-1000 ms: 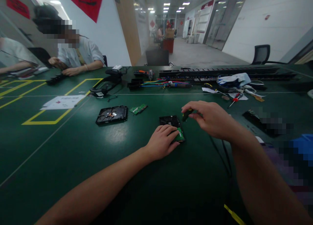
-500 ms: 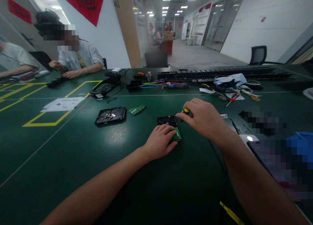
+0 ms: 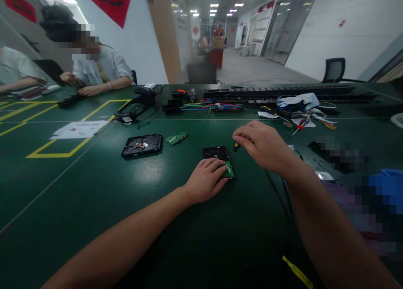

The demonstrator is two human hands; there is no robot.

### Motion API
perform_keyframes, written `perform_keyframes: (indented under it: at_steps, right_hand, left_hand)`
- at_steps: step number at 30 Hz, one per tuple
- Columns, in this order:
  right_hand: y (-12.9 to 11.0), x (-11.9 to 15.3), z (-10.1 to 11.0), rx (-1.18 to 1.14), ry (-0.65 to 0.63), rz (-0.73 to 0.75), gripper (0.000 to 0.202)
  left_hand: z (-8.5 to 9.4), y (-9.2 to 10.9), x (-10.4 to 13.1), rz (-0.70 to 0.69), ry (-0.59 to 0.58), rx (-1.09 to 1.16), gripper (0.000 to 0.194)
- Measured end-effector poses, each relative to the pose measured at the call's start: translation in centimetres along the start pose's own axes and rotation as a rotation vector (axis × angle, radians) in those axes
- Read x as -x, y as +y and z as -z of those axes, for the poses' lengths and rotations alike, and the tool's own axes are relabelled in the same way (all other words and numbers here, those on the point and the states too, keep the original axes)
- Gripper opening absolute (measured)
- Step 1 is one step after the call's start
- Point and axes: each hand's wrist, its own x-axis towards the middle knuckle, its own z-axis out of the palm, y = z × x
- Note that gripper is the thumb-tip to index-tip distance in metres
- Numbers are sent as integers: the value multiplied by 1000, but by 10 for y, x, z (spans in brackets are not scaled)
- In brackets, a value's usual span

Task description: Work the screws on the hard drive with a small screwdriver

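Here, your left hand [image 3: 206, 180] lies spread over the hard drive [image 3: 215, 153], while your right hand [image 3: 261, 145] grips a yellow-and-black screwdriver [image 3: 236, 147] beside it.

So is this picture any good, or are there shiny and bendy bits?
Head view: pale glare lies on the green table below the bigger hard drive; the table's near part is dark; the right wall leans, likely lens distortion; the seated person's face is pixelated; the tool in the right hand looks soft at its tip.

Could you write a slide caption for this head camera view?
Left hand steadies a hard drive while the right hand holds a small yellow-and-black screwdriver beside it.
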Motion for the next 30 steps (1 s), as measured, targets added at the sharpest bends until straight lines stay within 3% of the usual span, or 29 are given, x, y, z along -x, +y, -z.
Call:
perform_keyframes:
  at_steps: [9, 19, 24, 30]
  right_hand:
    - [2, 3, 5, 4, 0, -35, 19]
    - [-2, 0, 1, -7, 1, 22, 14]
    - [-1, 2, 1, -47, 4, 19, 28]
    - [-1, 5, 7, -34, -35, 14, 26]
  left_hand:
    - [-2, -2, 2, -10, 25, 9, 39]
    - [-2, -3, 3, -15, 14, -20, 40]
    - [-1, -1, 2, -18, 20, -23, 39]
    - [-2, -2, 2, -17, 18, -30, 38]
